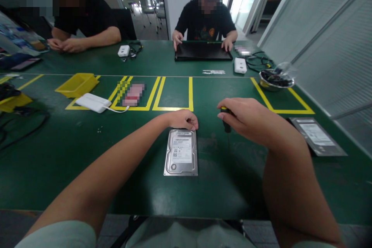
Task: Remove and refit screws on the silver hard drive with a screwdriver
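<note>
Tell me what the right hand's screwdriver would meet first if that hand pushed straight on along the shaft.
The screwdriver in the right hand would likely meet the green tabletop first, right of the central hard disk drive; how high its tip sits is unclear.

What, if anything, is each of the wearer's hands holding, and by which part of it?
The right hand holds a screwdriver by its handle. The left hand is at the far edge of the hard drive; whether it grips cannot be told.

Metal hard drive point(180, 153), glossy tabletop point(215, 190)
</note>
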